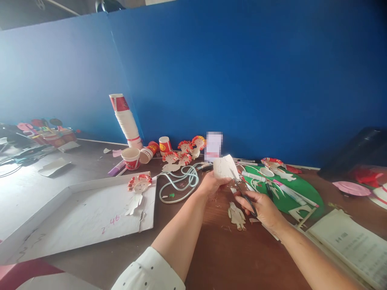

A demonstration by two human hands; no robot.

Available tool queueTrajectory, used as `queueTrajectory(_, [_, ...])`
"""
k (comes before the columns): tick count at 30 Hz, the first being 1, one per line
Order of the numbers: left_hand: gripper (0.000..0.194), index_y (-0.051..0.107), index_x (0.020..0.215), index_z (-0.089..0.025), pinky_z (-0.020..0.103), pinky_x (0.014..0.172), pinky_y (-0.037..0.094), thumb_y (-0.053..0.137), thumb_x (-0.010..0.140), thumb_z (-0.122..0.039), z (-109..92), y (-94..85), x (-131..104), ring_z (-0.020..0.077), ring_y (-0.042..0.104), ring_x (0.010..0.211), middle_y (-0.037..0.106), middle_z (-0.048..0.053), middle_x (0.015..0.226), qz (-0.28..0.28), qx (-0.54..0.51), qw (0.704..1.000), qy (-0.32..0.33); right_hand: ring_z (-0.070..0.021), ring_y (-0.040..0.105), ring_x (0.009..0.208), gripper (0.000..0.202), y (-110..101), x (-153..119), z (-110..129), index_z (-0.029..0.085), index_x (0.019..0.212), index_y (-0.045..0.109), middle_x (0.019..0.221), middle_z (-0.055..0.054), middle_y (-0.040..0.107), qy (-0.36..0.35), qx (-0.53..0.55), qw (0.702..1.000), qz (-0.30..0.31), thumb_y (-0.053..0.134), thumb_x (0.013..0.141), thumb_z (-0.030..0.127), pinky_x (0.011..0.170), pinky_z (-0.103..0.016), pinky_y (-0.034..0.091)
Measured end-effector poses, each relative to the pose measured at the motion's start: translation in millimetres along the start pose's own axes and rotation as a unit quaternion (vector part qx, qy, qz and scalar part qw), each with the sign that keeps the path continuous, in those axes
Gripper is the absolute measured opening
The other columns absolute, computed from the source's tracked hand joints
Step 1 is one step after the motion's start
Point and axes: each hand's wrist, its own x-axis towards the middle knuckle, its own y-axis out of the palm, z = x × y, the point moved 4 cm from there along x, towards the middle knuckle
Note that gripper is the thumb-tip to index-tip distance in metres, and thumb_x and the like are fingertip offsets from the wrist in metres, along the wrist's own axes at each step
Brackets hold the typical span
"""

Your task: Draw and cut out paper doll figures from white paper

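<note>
My left hand (214, 183) is closed on a piece of white paper (224, 167) with faint drawn lines. In my right hand (256, 205) are dark-handled scissors (249, 203), whose blades reach up to the paper's right edge. Just below the hands, a cut-out paper figure (236, 216) lies on the brown table (223, 257). Right of the paper, markers (254, 176) and paper scraps rest on a green round sheet (313, 191).
A white cardboard tray (78, 221) holds a red-rimmed flower-like piece (140, 183). Behind are a tall cup stack (128, 125), loose red cups (165, 145) and a coiled pale cable (178, 199). An open book (347, 237) lies right; a blue partition (226, 72) stands behind.
</note>
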Motion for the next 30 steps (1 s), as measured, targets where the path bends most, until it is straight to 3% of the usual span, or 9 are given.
queueTrajectory(12, [0.039, 0.065, 0.089, -0.012, 0.026, 0.063, 0.039, 0.081, 0.054, -0.018, -2.7, -3.4, -0.6, 0.0121, 0.054, 0.069, 0.064, 0.007, 0.085, -0.003, 0.049, 0.999, -0.014, -0.0110, 0.044, 0.052, 0.044, -2.8, 5.5, -9.2, 0.016, 0.101, 0.068, 0.055, 0.004, 0.047, -0.006, -0.002, 1.000, 0.006, 0.066, 0.072, 0.050, 0.047, -0.021, 0.035])
queueTrajectory(30, [0.037, 0.065, 0.089, -0.011, 0.027, 0.063, 0.042, 0.079, 0.055, -0.013, -5.2, -0.2, -4.2, 0.0130, 0.057, 0.069, 0.066, 0.008, 0.084, 0.010, 0.000, 1.000, -0.019, -0.0101, 0.041, 0.050, 0.042, -3.9, 7.8, -11.2, 0.016, 0.096, 0.070, 0.052, 0.005, 0.045, -0.007, -0.003, 1.000, 0.010, 0.067, 0.071, 0.050, 0.047, -0.022, 0.034])
